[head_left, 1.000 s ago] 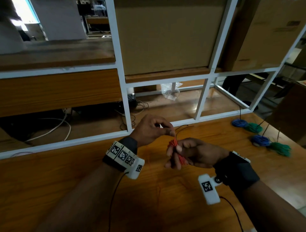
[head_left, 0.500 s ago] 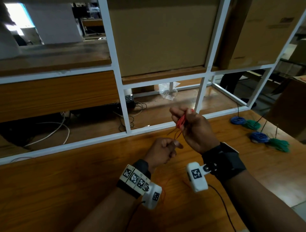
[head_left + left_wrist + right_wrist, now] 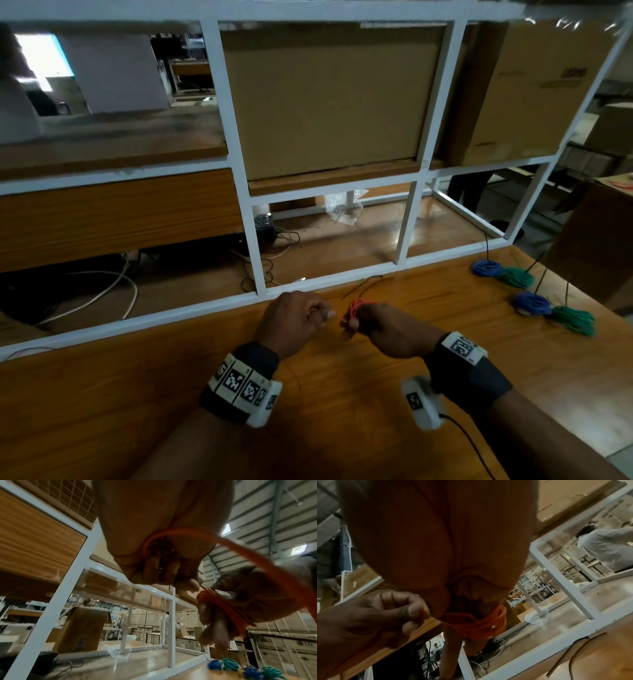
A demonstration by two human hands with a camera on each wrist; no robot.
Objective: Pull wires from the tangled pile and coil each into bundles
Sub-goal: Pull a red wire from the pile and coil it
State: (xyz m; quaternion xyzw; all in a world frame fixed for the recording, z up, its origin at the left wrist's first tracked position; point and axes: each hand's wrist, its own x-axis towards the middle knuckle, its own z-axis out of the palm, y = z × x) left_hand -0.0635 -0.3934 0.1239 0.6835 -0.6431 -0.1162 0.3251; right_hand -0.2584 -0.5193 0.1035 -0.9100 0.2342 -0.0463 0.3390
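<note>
Both hands dropped toward white frame (image 3: 260, 294): right hand (image 3: 387, 329) grips red coil (image 3: 354, 310), left hand (image 3: 294, 318) pinches its tail; slack grip unravels it.

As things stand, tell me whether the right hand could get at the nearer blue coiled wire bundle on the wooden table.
Probably not yet. The right hand has its grip full of the red wire coil. The path to the nearer blue coiled wire bundle across the wooden table looks free.

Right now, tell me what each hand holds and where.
The right hand grips the coiled red wire around its loops; the left hand pinches its loose strand.
</note>
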